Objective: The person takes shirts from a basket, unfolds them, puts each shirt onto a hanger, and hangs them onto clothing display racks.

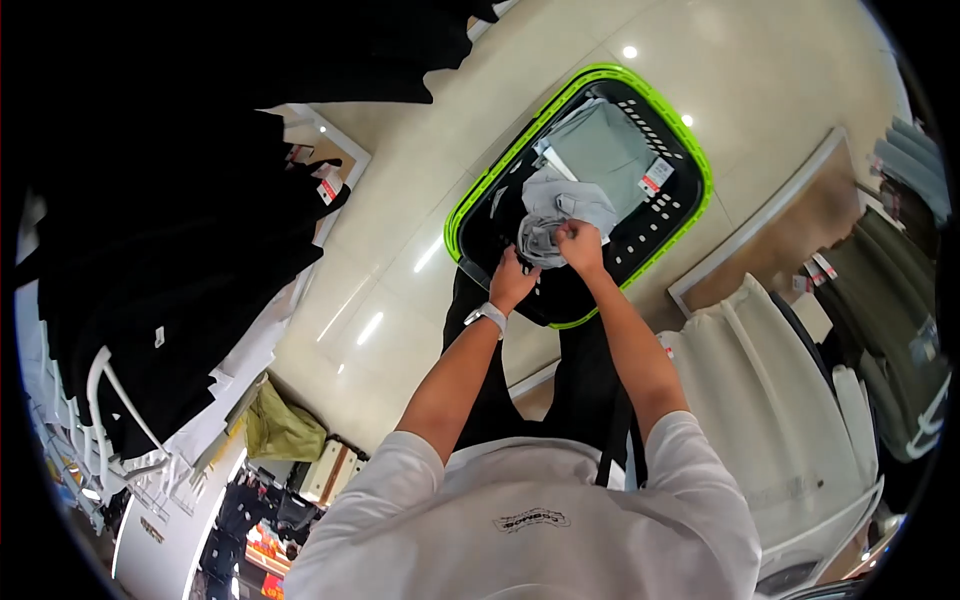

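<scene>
My left hand (513,280), with a watch (488,316) at its wrist, is closed at the near left edge of a bunched light grey garment (572,197). The fingers of my right hand (581,246) pinch the right side of that garment. Its near part is gathered into round folds between the hands. The bundle is over a black basket with a bright green rim (700,160). Inside the basket, beyond my hands, lies a folded pale grey-green garment (612,150) with a white and red price tag (656,177). My fingertips are partly hidden in the cloth.
Black clothes (180,260) hang on a rack to the left. On the right hang cream trousers (760,400) and olive garments (880,300). A low wooden display board with a white edge (770,220) stands right of the basket. Glossy tiles cover the floor (390,270).
</scene>
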Demonstrator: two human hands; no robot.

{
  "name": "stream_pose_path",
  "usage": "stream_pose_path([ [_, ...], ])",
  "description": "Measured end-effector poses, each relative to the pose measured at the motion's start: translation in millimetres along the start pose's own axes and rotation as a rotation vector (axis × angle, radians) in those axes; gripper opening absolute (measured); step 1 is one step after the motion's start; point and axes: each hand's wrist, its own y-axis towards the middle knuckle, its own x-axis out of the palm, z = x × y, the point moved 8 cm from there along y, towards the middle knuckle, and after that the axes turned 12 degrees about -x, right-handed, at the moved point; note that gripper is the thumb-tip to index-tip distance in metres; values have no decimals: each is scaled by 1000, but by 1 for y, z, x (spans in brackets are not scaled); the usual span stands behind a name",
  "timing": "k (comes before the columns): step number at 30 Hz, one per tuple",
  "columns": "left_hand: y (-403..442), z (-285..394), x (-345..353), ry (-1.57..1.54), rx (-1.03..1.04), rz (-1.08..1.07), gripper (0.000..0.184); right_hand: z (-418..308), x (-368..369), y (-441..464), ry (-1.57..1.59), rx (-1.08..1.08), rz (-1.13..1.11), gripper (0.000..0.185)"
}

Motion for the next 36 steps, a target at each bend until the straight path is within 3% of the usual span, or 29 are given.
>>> stream_pose_path([
  [2,-43,37,-26,57,237,146,68,-34,-40,-26,475,61,40,16],
  [3,-56,49,-28,22,308,87,69,-70,-64,-45,699,196,-92,13],
  [4,-65,59,-34,12,329,89,69,-97,-78,-59,870,134,-187,10],
  [6,-115,95,-32,36,784,-34,57,-153,-109,-98,1365,338,-315,9],
  [7,-151,116,-41,68,931,-20,43,-177,-134,-110,1354,321,-308,9],
  [8,-174,128,-49,66,950,-10,43,-209,-159,-118,1399,209,-339,11],
  [9,-191,133,-51,-65,882,-183,39,-240,-183,-125,1443,94,-376,14],
  [10,-214,134,-53,-196,800,-352,35,-255,-207,-136,1437,78,-388,14],
  [12,-269,151,-86,-259,869,-248,34,-289,-274,-147,1190,-243,-445,13],
  [13,-300,157,-107,-293,893,-141,33,-301,-301,-157,1180,-257,-469,13],
  [15,-355,165,-145,-371,971,75,27,-329,-357,-164,758,-416,-416,14],
  [16,-380,164,-163,-408,1023,178,23,-350,-372,-169,754,-442,-439,14],
  [18,-394,133,-188,-581,689,225,12,-382,-413,-170,445,-499,-186,21],
  [19,-425,136,-205,-619,739,307,9,-400,-425,-176,447,-521,-206,21],
  [21,-486,145,-240,-704,838,525,7,-420,-433,-175,-62,-529,-325,31],
  [22,-510,145,-253,-710,837,551,7,-422,-432,-173,-62,-552,-335,31],
  [24,-548,152,-278,-523,877,570,5,-451,-443,-175,-191,-1070,-171,39],
  [25,-560,147,-288,-528,881,585,5,-456,-447,-169,-269,-1106,-142,29],
  [26,-572,142,-298,-590,940,584,4,-459,-444,-164,-272,-1117,-141,29],
  [28,-593,131,-314,-645,1015,576,4,-448,-442,-149,320,-813,-197,17],
  [29,-596,124,-320,-692,981,558,5,-451,-442,-155,314,-818,-189,17],
  [31,-602,111,-326,-673,948,575,8,-459,-444,-165,535,-633,-132,22],
  [34,-609,101,-333,-513,988,616,6,-485,-443,-185,586,-770,-67,23],
  [35,-609,97,-337,-481,975,626,6,-496,-440,-192,531,-832,-190,24],
  [36,-608,92,-344,-473,928,628,6,-500,-449,-199,522,-828,-172,24],
])
